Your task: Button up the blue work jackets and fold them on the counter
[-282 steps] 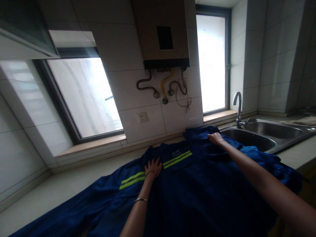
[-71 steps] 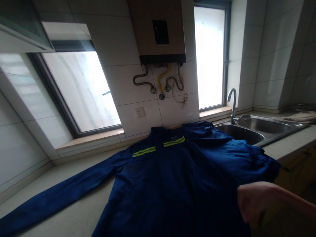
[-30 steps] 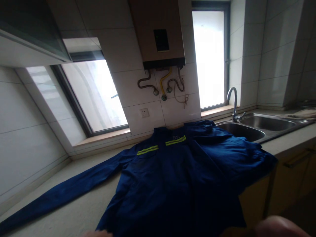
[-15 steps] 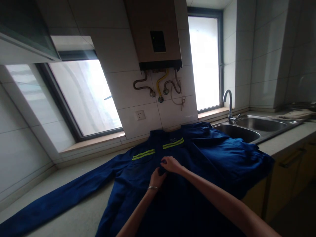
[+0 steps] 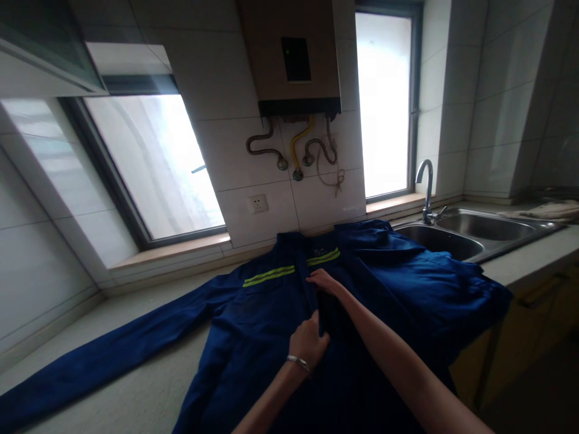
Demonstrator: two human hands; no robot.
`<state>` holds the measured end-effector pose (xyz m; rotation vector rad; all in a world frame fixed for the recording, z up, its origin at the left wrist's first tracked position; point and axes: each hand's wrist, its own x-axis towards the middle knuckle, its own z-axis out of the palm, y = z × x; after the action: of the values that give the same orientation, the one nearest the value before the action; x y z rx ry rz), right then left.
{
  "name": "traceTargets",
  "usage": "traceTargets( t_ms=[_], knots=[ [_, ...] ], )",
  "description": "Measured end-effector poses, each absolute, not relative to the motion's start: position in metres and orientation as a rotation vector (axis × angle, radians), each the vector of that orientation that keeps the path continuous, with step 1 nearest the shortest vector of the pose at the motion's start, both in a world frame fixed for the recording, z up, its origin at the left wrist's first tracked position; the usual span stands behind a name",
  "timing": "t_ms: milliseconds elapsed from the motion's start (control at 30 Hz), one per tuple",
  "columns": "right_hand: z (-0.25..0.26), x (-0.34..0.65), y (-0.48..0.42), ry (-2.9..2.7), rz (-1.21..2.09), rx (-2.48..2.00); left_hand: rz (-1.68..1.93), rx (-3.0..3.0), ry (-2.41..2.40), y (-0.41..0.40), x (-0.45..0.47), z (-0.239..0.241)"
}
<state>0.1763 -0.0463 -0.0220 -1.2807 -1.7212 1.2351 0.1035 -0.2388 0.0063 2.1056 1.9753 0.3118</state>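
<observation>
A dark blue work jacket (image 5: 253, 331) with yellow-green stripes across the chest lies face up on the counter, its collar toward the wall. One sleeve stretches out to the left, and the cloth on the right is bunched near the sink. My left hand (image 5: 308, 342), with a silver bracelet at the wrist, is closed on the front edge of the jacket below the chest. Higher up, just under the stripes, my right hand (image 5: 324, 282) pinches the same front edge. The fold between my hands is lifted a little; the fasteners are too dark to make out.
A double sink (image 5: 456, 238) with a tall faucet (image 5: 426, 187) is set into the counter (image 5: 149, 380) at the right. A water heater (image 5: 294, 60) with pipes hangs above the jacket, over a wall socket (image 5: 258, 204). Cloth (image 5: 554, 211) lies beyond the sink.
My left hand has come nearer and to the right along the front edge, while my right hand has gone slightly up toward the collar. The jacket's left front panel has been drawn rightward.
</observation>
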Motion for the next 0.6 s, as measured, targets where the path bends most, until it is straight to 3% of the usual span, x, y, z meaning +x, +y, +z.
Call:
traceTargets(
  t_ms=[300,600],
  knots=[
    [-0.031,0.181,-0.035,-1.507,1.265,-1.231,0.137,2.290,1.756,-0.292,0.145,0.019],
    [-0.044,0.179,-0.026,-1.593,1.096,-1.172,-0.299,2.422,1.531,-0.335,0.197,-0.045]
  ],
)
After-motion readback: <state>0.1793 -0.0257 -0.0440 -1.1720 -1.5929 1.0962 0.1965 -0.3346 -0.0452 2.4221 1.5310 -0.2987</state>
